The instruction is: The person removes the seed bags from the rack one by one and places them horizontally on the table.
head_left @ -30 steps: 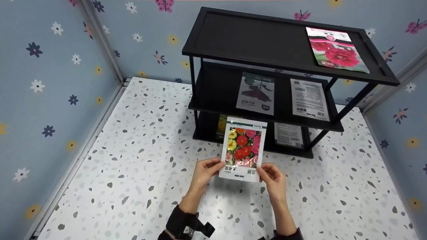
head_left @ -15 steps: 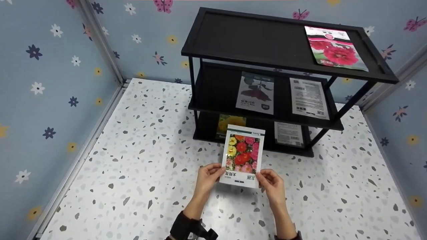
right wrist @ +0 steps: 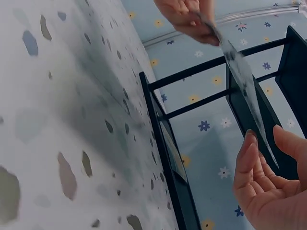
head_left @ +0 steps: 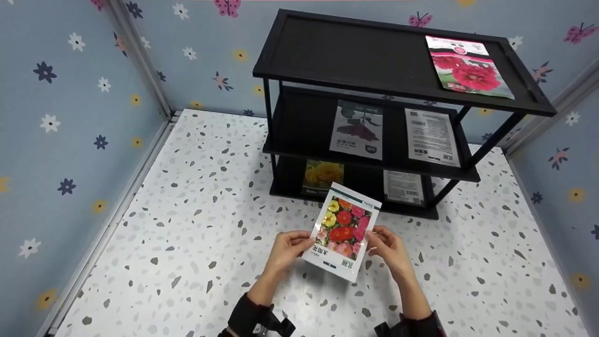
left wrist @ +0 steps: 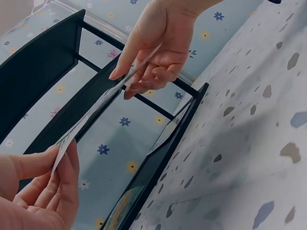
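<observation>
In the head view, a white-bordered seed packet (head_left: 343, 229) with a picture of red, yellow and pink flowers is held tilted above the speckled tabletop. My left hand (head_left: 289, 250) pinches its left edge between thumb and fingers. By the packet's right edge is my right hand (head_left: 389, 248). The right wrist view has that hand's thumb (right wrist: 288, 143) and fingers on either side of the packet (right wrist: 247, 88), with gaps between them and it. In the left wrist view the packet (left wrist: 91, 115) is nearly edge-on, the left fingers (left wrist: 62, 184) gripping its near end.
A black three-tier rack (head_left: 355, 51) stands behind the hands. On its top lies a pink-flower packet (head_left: 470, 70). The middle shelf bears a grey packet (head_left: 358, 130) and a back-up packet (head_left: 431, 138). Below are a yellow-flower packet (head_left: 323, 177) and another text-covered packet (head_left: 404, 188).
The packet has come down toward me, away from the rack, and turned clockwise. My right hand has moved up along its right edge, and its thumb and fingers now stand loose around it.
</observation>
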Available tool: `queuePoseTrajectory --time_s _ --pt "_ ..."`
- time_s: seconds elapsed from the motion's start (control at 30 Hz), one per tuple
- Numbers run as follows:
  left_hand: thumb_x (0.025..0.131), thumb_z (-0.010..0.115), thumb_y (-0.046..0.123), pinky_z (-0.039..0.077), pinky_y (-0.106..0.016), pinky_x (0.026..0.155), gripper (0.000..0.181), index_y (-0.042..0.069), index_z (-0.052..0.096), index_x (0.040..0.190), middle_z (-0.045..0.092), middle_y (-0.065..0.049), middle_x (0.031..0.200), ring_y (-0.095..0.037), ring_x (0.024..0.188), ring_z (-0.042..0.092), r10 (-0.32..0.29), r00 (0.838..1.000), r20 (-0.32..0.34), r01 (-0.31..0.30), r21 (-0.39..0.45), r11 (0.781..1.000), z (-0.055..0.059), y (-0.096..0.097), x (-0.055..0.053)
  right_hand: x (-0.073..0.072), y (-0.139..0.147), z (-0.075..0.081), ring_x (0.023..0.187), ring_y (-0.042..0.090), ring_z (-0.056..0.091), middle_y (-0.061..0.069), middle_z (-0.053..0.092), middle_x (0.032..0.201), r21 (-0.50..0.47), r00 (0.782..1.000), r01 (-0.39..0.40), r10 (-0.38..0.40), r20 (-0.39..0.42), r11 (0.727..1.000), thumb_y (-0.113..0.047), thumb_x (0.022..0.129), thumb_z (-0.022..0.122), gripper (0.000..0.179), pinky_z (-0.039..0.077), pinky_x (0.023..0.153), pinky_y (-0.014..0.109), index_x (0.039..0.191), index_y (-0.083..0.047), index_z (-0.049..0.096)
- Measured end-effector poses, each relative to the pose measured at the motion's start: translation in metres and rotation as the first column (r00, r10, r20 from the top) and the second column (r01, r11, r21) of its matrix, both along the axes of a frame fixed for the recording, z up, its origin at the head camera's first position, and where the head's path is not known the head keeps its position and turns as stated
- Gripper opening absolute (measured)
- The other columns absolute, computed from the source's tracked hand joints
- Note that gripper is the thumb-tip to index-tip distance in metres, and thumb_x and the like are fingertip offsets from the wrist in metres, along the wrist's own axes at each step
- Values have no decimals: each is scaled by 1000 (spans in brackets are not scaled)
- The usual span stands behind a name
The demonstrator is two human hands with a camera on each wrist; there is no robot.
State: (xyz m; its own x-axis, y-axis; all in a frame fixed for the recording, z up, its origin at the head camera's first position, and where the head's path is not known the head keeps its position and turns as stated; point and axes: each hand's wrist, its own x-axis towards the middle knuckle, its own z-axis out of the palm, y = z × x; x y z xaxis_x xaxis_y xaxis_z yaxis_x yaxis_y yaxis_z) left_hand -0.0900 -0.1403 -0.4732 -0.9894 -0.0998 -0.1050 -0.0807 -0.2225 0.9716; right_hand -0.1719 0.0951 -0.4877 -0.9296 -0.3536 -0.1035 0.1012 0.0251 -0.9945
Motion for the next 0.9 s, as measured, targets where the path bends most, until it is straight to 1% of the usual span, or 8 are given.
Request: queuePoseTrajectory --time_s 0.2,0.37,0.47,0.6,0.63,0.73,0.83,0.9 --pt "83 57 -7 50 -20 59 24 -23 54 100 62 -30 87 -13 66 61 -111 994 0 111 -21 994 0 -9 3 -5 6 4 63 15 58 13 61 80 1 1000 -3 3 11 1000 -4 91 51 28 50 55 27 107 18 46" --pt "82 57 -7 50 -20 58 24 -22 53 101 62 -30 88 -14 65 62 -143 990 15 143 -28 989 0 -11 3 -6 6 2 56 13 56 9 61 72 -3 999 36 -36 23 999 -1 88 54 27 50 52 26 105 19 47" --pt "83 57 -6 50 -21 58 24 -22 53 101 62 -28 86 -14 65 62 -132 991 22 132 -24 991 0 -10 1 -6 5 2 52 12 55 7 60 68 -47 998 57 -57 2 997 0 87 56 23 49 49 23 98 19 48" --pt "86 57 0 50 -21 59 31 -20 50 108 64 -21 86 -14 67 60 -30 999 40 28 46 999 0 -4 -4 -7 4 -5 50 14 55 10 62 69 -199 994 82 -95 -60 977 -4 85 59 22 48 47 22 96 15 52" --pt "86 57 1 50 -22 59 34 -20 48 111 64 -19 87 -14 68 60 13 999 47 -17 81 997 0 -1 -5 -11 6 -16 50 15 56 12 63 71 -237 991 90 -109 -71 967 -4 85 60 21 49 48 22 96 13 54" --pt "88 56 5 49 -25 63 41 -19 42 118 62 -15 90 -14 72 59 137 988 72 -148 183 972 -1 10 -8 -24 11 -52 55 15 58 12 64 76 -282 979 157 -187 -83 946 -10 85 62 21 50 50 22 99 4 58" --pt "88 55 5 50 -28 67 45 -18 37 122 60 -16 94 -16 77 59 217 971 101 -236 266 935 -3 24 -9 -35 14 -86 59 16 60 13 65 78 -302 957 251 -283 -68 920 -11 85 63 22 51 52 23 101 2 58" --pt "88 55 5 50 -30 72 47 -18 34 124 59 -17 97 -17 80 59 244 963 113 -267 293 918 -4 33 -9 -32 10 -87 60 17 60 15 64 78 -336 942 296 -332 -55 894 -8 85 63 22 51 52 25 101 5 57"
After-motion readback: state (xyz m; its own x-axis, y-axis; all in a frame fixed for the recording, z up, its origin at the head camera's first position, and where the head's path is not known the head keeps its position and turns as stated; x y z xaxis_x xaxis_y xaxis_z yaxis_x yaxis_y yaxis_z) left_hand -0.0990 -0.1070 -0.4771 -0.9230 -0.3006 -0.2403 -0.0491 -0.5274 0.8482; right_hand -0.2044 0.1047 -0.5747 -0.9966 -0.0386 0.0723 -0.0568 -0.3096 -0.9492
